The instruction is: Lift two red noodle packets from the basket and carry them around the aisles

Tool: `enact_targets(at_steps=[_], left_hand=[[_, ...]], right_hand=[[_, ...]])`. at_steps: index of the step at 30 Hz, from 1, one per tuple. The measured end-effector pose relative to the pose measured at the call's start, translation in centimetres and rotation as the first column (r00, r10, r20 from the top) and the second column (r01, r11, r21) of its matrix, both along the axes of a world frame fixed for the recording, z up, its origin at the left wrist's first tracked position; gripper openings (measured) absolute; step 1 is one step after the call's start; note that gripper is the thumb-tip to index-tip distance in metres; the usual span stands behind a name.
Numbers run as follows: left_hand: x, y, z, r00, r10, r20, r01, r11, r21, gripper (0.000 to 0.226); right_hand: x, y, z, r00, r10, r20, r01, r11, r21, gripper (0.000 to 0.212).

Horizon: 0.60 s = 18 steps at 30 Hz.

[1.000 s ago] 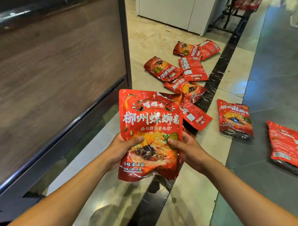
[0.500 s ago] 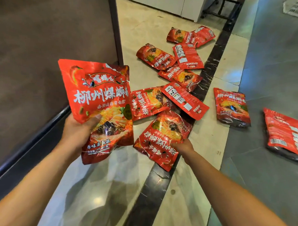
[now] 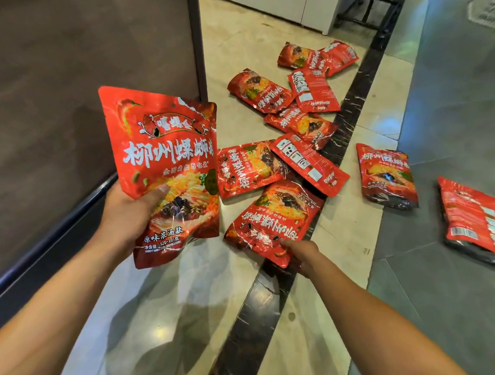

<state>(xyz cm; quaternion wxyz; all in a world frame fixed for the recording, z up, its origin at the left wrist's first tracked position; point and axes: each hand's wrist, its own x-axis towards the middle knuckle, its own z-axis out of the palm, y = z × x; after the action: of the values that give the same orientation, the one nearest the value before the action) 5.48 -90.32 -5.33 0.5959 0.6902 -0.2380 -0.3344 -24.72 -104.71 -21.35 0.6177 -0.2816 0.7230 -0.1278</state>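
Our left hand [image 3: 128, 212] grips an upright red packet [image 3: 166, 168], thumb across its front. At four o'clock from it, our right hand [image 3: 301, 254] pinches the near corner of a second packet [image 3: 273, 223] lying on the floor [image 3: 262, 36].

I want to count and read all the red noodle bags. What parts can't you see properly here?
Head view only:
- Right hand: its fingers are hidden under the near packet, so the grip is unclear.
- Held packet: its back is turned away, and the left hand covers part of it.
- Far-right packet: blurred, print unreadable.
- Far packets: overlapping, lettering too small.
- White cabinet: cut off by the top edge.
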Motion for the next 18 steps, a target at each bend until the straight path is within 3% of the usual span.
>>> enact_targets(at_steps=[6,9,12,15,16,18], left_hand=[[0.1,-0.7,0.6,0.998,-0.021,0.054,0.021,1.000,0.008,0.026],[0.0,-1.4,0.7,0.996,-0.032,0.079,0.030,0.999,0.023,0.025],[-0.2,-1.9,1.0,0.993,-0.054,0.102,0.052,0.998,0.023,0.027],[-0.4,-2.2,1.2,0.988,-0.087,0.131,0.085,0.996,0.023,0.027],[-0.4,-2.3,1.3,0.984,-0.103,0.147,0.098,0.994,0.038,0.027],[-0.3,-2.2,1.1,0.971,-0.143,0.189,0.128,0.988,0.090,0.030]], right_hand=[[0.6,-5.6,8.8,0.908,0.330,-0.257,-0.376,0.913,-0.156,0.023],[1.1,-8.6,13.8,0.746,0.477,-0.464,-0.588,0.800,-0.123,0.014],[1.5,-10.7,18.3,0.391,0.646,-0.655,-0.837,0.546,0.039,0.022],[2.1,-11.4,21.8,-0.122,0.652,-0.749,-0.943,0.159,0.292,0.030],[2.3,-11.3,22.5,-0.233,0.593,-0.771,-0.940,0.065,0.335,0.031],[2.8,-11.2,22.9,-0.306,0.483,-0.820,-0.944,-0.044,0.327,0.027]])
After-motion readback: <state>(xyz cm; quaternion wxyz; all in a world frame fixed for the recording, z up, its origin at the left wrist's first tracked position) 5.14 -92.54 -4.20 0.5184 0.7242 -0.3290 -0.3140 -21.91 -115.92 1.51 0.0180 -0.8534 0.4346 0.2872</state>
